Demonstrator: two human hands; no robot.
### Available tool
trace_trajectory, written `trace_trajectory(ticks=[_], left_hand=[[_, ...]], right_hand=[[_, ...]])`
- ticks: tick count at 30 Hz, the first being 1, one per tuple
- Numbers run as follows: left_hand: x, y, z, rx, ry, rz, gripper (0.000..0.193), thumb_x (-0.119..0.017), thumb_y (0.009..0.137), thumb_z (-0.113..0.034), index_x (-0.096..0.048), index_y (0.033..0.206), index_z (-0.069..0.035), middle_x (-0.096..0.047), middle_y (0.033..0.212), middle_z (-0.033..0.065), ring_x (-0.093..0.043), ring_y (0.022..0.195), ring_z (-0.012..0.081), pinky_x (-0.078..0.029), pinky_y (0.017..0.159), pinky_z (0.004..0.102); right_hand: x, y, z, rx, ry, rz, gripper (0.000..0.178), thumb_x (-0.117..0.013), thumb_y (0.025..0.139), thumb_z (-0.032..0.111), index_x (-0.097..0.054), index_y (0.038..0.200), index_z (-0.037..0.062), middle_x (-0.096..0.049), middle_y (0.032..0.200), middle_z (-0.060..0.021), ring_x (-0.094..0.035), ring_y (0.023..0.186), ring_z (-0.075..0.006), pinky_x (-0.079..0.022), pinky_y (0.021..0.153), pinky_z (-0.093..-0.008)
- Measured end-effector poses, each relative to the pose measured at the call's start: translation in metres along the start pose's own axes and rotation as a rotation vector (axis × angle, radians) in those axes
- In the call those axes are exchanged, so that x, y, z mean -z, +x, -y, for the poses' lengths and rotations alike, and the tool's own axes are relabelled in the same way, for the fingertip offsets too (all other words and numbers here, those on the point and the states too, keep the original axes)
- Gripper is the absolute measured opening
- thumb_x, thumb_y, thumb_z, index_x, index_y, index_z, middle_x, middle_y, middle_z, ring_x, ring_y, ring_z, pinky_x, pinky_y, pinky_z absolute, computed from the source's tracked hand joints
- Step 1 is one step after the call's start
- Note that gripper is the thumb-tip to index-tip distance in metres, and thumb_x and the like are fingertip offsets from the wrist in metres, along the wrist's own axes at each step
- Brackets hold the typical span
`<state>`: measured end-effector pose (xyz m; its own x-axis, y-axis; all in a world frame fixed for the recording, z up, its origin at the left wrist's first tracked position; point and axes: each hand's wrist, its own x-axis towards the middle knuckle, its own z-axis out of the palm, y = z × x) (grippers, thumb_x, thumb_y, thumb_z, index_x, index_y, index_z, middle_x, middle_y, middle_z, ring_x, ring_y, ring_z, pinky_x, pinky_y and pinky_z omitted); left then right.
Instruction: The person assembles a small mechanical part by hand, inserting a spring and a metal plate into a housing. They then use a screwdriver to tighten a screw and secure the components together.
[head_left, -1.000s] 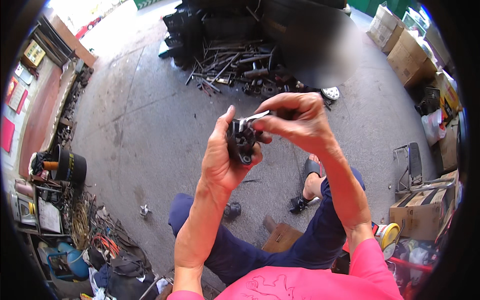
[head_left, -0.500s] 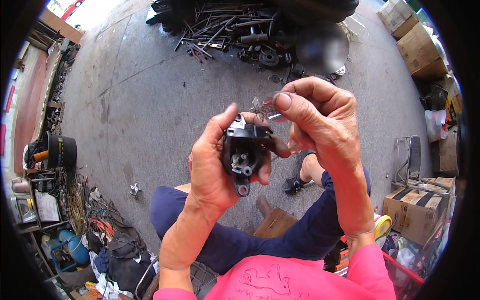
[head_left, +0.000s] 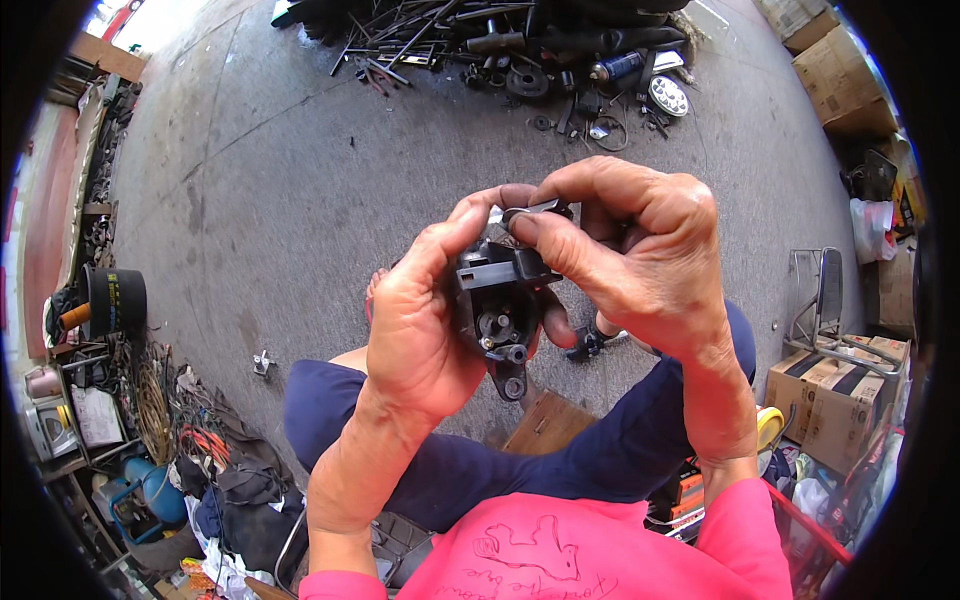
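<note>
My left hand (head_left: 420,320) wraps round a black mechanical housing (head_left: 490,275), held upright above my lap. The housing has an open round cavity with metal posts inside, and a lug with a hole at its lower end. My right hand (head_left: 640,255) is closed in a pinch at the housing's top, with a small shiny dark-edged metal piece (head_left: 546,208) between thumb and forefinger. Left fingertips come up beside that piece. The coiled spring seen earlier cannot be made out; fingers cover much of this spot.
Metal rods and parts (head_left: 430,35) lie heaped on the concrete floor ahead. A small metal part (head_left: 263,363) is on the floor at left. Cardboard boxes (head_left: 840,400) and a folding trolley (head_left: 828,290) stand at right. Cables and bags crowd the lower left; a wooden block (head_left: 545,425) sits between my legs.
My right hand has brought the small metal piece left and down onto the housing's top. The left hand has tilted the housing slightly, and its fingers have closed in around the top.
</note>
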<state>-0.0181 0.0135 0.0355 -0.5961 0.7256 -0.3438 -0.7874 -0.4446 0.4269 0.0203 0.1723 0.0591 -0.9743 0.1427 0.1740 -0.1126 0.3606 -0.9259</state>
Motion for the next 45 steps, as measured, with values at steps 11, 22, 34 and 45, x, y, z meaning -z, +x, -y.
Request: trace_trajectory(ticks=[11, 22, 34, 45], left_hand=[[-0.002, 0.001, 0.005, 0.157, -0.047, -0.218, 0.036, -0.045, 0.092, -0.036, -0.059, 0.093, -0.003, -0.064, 0.075, 0.0185, -0.063, 0.054, 0.0339, -0.046, 0.038, 0.0338], [-0.003, -0.006, 0.0, 0.221, 0.03, -0.095, 0.043, -0.038, 0.094, -0.038, -0.055, 0.109, -0.001, -0.066, 0.097, 0.0167, -0.067, 0.063, 0.028, -0.047, 0.042, 0.0279], [-0.008, -0.002, 0.007, 0.077, 0.091, -0.245, 0.028, -0.048, 0.089, -0.029, -0.054, 0.098, -0.003, -0.065, 0.082, 0.017, -0.064, 0.054, 0.031, -0.046, 0.039, 0.0324], [-0.005, -0.007, 0.005, -0.043, 0.183, -0.06, 0.036, -0.043, 0.087, -0.025, -0.044, 0.114, -0.001, -0.059, 0.103, 0.0289, -0.062, 0.095, 0.0313, -0.049, 0.088, 0.0403]], right_hand=[[0.005, -0.004, -0.008, -0.021, -0.174, 0.017, 0.012, -0.072, 0.077, 0.007, -0.065, 0.083, -0.0002, -0.046, 0.045, 0.005, -0.041, 0.037, 0.0002, -0.025, 0.035, -0.0186], [0.01, 0.0, -0.012, -0.268, 0.048, 0.061, 0.02, -0.067, 0.082, 0.014, -0.064, 0.076, -0.004, -0.047, 0.047, 0.0025, -0.039, 0.043, -0.0008, -0.03, 0.039, -0.0212], [0.001, -0.006, -0.011, -0.077, -0.051, -0.068, 0.018, -0.07, 0.08, 0.008, -0.064, 0.091, -0.0047, -0.058, 0.056, -0.0008, -0.053, 0.043, -0.0036, -0.036, 0.037, -0.0175], [0.012, -0.018, 0.002, 0.26, 0.058, 0.357, 0.015, -0.075, 0.055, -0.001, -0.069, 0.069, -0.0008, -0.058, 0.051, -0.0088, -0.059, 0.043, -0.0171, -0.047, 0.049, -0.0254]])
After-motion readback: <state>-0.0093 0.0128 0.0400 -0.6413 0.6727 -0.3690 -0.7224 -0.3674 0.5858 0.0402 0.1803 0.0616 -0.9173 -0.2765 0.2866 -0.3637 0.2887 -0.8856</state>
